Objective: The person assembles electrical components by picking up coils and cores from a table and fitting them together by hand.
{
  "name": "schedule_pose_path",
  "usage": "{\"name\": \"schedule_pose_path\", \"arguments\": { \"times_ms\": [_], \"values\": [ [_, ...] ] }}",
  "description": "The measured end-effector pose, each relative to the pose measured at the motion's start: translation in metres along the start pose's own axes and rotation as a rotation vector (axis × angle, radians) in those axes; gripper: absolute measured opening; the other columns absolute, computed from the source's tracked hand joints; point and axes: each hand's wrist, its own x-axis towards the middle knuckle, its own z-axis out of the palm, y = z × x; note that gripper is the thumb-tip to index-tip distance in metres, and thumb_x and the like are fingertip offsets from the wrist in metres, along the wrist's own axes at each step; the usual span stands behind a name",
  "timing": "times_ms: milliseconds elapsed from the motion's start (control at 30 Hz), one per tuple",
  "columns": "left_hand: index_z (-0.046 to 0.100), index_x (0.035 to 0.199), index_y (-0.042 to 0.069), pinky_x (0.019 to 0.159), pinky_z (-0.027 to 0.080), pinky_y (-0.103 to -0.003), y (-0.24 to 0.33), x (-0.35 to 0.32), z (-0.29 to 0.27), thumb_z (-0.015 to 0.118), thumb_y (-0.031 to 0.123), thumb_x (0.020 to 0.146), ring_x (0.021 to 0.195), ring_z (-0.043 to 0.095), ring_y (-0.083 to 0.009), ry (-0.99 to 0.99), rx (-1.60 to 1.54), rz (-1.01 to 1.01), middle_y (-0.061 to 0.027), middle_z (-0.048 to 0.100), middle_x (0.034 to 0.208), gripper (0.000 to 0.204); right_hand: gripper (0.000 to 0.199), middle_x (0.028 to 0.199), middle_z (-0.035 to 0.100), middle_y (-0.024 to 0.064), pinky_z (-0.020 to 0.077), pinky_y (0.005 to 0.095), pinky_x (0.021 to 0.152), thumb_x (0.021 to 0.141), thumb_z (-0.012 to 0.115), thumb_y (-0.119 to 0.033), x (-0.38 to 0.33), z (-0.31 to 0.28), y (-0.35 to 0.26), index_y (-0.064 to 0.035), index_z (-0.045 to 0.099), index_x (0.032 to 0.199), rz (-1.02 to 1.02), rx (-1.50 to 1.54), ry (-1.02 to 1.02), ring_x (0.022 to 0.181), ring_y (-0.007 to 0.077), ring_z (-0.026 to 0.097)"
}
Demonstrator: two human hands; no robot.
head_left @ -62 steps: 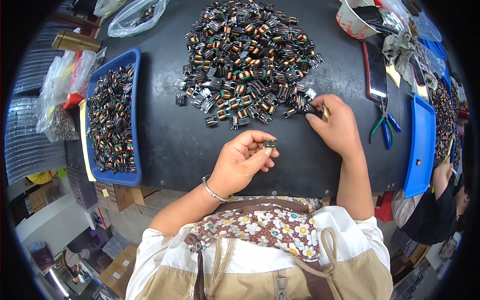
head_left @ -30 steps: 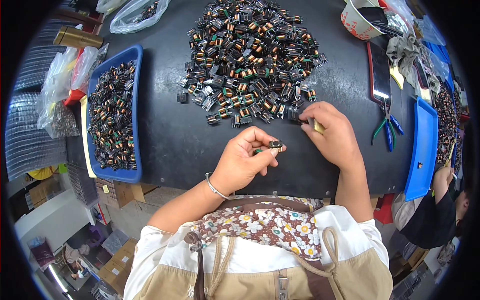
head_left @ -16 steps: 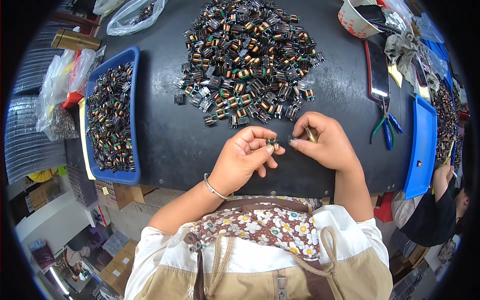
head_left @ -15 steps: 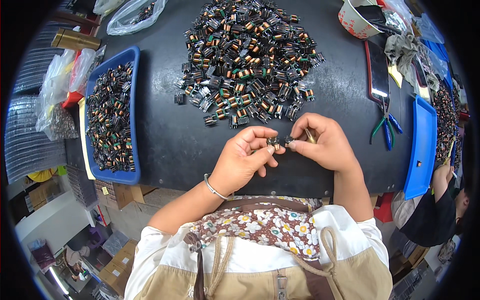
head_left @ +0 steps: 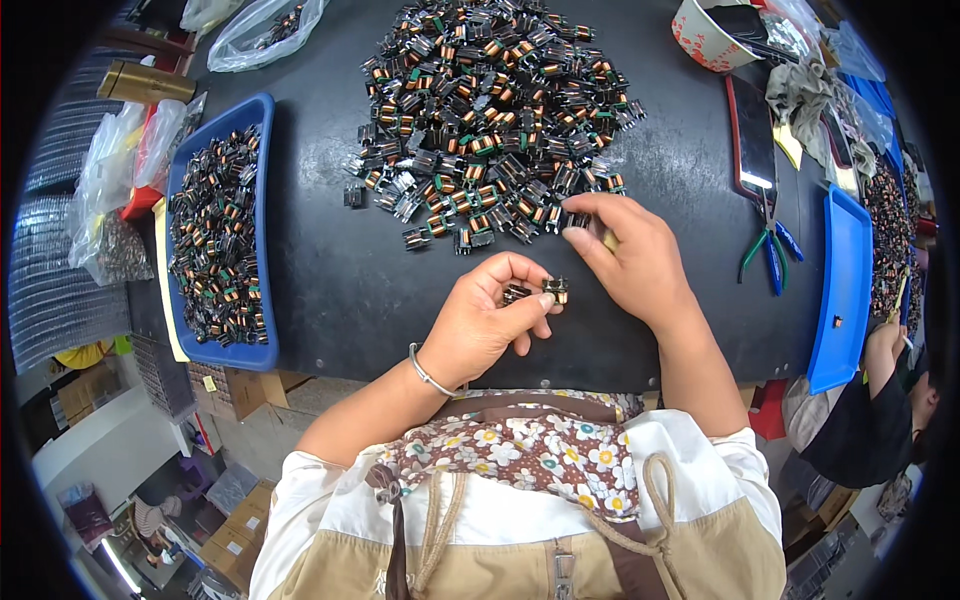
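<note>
Close to the table's front edge, my left hand is closed, with a small wire-wound coil between thumb and forefinger. Another dark coil shows inside its curled fingers. My right hand reaches to the lower right edge of a large coil pile. Its thumb and forefinger pinch a dark coil there. A thin pale-gold tool lies partly hidden in the right palm; its kind cannot be made out. The coils have black frames, copper windings and metal pins.
A blue tray full of coils stands at left. On the right are pliers, a phone-like dark slab and a lighter blue tray with one small piece. A co-worker's hand is at the far right.
My right hand has moved away from my left, up and forward to the pile's edge. My left hand stays in place, the coil at its fingertips now turned differently.
</note>
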Motion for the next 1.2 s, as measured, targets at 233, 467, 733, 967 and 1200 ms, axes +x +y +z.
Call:
{"name": "schedule_pose_path", "arguments": {
  "times_ms": [233, 467, 733, 967, 1200],
  "values": [
    [0.051, 0.102, 0.002, 0.05, 0.049, -0.019, -0.001, -0.004, 0.0, 0.058, 0.001, 0.089, 0.07, 0.063, -0.0117, 0.025, 0.076, 0.05, -0.01, 0.062, 0.092, 0.015, 0.028, 0.084, 0.063, 0.0125, 0.0493, 0.0369, 0.068, 0.076, 0.067, -0.013, -0.005, -0.011, 0.004, -0.0056, 0.057, 0.102, 0.157, 0.019, -0.121, 0.078, 0.0304, 0.064],
    [0.049, 0.105, 0.002, 0.051, 0.048, -0.019, -0.002, -0.003, 0.0, 0.057, 0.001, 0.089, 0.071, 0.063, -0.0111, 0.028, 0.135, 0.089, -0.0095, 0.06, 0.096, 0.018, 0.029, 0.076, 0.06, 0.0039, 0.0445, 0.0268, 0.061, 0.075, 0.066, -0.005, -0.015, -0.016, 0.003, -0.003, 0.06, 0.103, 0.154, 0.443, -0.297, 0.067, 0.0109, 0.056],
    [0.052, 0.103, 0.004, 0.047, 0.044, -0.018, -0.003, -0.002, 0.003, 0.062, 0.005, 0.088, 0.066, 0.059, -0.0053, 0.068, 0.134, 0.135, -0.0032, 0.058, 0.09, 0.018, 0.023, 0.07, 0.058, -0.0007, 0.041, 0.0228, 0.056, 0.076, 0.07, -0.006, -0.016, -0.014, -0.003, -0.0023, 0.064, 0.098, 0.189, 0.533, -0.375, 0.062, 0.0056, 0.051],
    [0.053, 0.107, 0.003, 0.05, 0.047, -0.017, 0.002, -0.003, 0.002, 0.063, 0.002, 0.086, 0.068, 0.059, -0.007, 0.052, 0.148, 0.047, -0.0056, 0.056, 0.096, 0.023, 0.024, 0.077, 0.063, 0.0019, 0.0451, 0.0246, 0.06, 0.074, 0.074, -0.006, -0.016, -0.008, -0.006, -0.0031, 0.066, 0.096, 0.102, 0.561, -0.329, 0.067, 0.0079, 0.055],
    [0.054, 0.103, 0.004, 0.05, 0.047, -0.017, -0.001, -0.002, 0.0, 0.064, 0.001, 0.085, 0.066, 0.058, -0.0062, 0.052, 0.154, 0.023, -0.0044, 0.057, 0.095, 0.021, 0.018, 0.082, 0.066, 0.0089, 0.0479, 0.0292, 0.066, 0.079, 0.071, -0.01, -0.008, -0.014, 0.003, -0.0045, 0.07, 0.096, -0.027, 0.232, -0.171, 0.071, 0.019, 0.062]
  ]
}}
